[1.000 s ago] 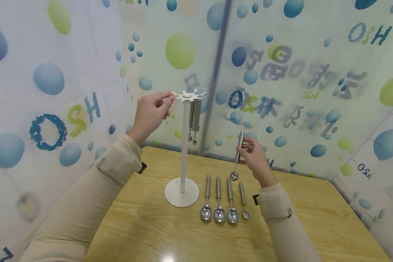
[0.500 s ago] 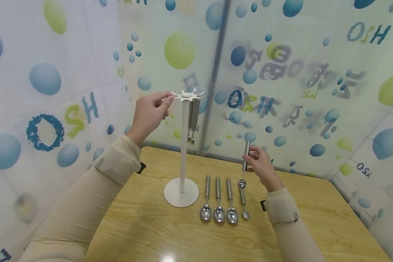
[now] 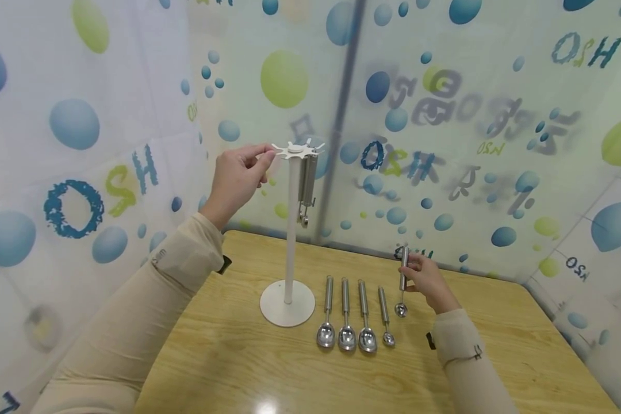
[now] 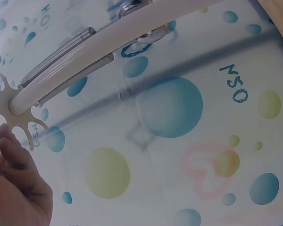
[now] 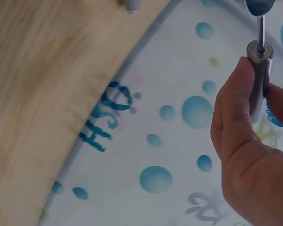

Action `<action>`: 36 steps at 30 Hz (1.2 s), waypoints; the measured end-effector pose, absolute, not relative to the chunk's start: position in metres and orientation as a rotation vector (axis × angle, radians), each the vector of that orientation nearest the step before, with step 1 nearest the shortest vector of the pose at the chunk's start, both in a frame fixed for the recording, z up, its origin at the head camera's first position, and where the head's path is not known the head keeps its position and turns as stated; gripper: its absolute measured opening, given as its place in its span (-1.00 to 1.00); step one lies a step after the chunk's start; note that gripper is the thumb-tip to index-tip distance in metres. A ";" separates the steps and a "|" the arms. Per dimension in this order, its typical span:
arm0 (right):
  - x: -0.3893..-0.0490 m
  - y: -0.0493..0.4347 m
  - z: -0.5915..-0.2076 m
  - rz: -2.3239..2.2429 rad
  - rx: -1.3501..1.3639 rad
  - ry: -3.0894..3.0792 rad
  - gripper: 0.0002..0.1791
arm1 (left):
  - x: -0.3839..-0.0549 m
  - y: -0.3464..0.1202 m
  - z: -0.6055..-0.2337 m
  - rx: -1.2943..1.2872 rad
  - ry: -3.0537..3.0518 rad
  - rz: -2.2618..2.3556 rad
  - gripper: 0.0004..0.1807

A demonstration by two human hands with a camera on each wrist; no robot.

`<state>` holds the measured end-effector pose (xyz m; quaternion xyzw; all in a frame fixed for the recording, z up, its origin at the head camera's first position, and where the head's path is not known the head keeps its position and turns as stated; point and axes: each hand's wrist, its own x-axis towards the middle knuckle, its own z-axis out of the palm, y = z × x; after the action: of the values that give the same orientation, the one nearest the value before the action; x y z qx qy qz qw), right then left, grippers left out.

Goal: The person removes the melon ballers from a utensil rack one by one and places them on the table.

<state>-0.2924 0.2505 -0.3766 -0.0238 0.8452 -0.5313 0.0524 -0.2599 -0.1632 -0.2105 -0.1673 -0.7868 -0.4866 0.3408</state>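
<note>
Right of the laid scoops [image 3: 363,299]: right hand [image 3: 429,282] pinches an upright scoop [image 3: 403,282], lower and farther right than before.
White stand [image 3: 291,236]: left hand [image 3: 240,180] still pinches its top.

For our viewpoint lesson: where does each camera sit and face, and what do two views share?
Head: worn there, facing forward, down across the table; left hand, right hand, sleeves visible.
Left wrist: worn there, facing the white stand; left hand visible.
Right wrist: worn there, facing the scoop; right hand visible.
Head and right wrist share the scoop.
</note>
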 end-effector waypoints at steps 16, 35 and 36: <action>-0.306 0.273 -0.417 -1.445 0.050 2.526 -0.50 | -0.259 -0.165 -0.209 -0.403 -2.063 -1.236 -0.72; -0.313 0.268 -0.450 -1.127 0.173 2.605 -0.63 | -0.257 -0.162 -0.208 -0.406 -2.072 -1.253 -0.72; -0.313 0.268 -0.451 -1.114 0.169 2.609 -0.63 | -0.256 -0.162 -0.208 -0.407 -2.072 -1.254 -0.72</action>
<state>-0.3134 0.2679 -0.4510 0.0589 0.9078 -0.3875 0.1492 -0.2564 -0.1621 -0.2081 -0.1561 -0.7945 -0.4808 0.3364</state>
